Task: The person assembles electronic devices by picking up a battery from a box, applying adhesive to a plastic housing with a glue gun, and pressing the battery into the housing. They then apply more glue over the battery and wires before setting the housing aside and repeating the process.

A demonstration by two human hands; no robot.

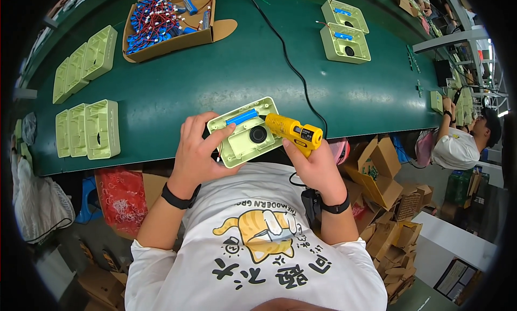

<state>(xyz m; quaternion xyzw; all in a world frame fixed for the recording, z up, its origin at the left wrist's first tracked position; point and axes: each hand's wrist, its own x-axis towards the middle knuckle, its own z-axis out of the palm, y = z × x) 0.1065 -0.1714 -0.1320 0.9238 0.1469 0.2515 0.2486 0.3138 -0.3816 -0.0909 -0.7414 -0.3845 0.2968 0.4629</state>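
My left hand grips a pale green plastic housing by its left side, tilted over the table's near edge. Inside the housing lie a blue cylindrical battery and a round black speaker. A finger of that hand rests by the battery's left end. My right hand is closed around a yellow glue gun. The gun's dark nozzle points into the housing at the battery's right end; whether it touches cannot be made out. The gun's grip is mostly hidden by my hand.
An open cardboard box of wired blue batteries stands at the back left. More housings line the left side; two with batteries sit back right. A black cable crosses the green table. Another person works far right.
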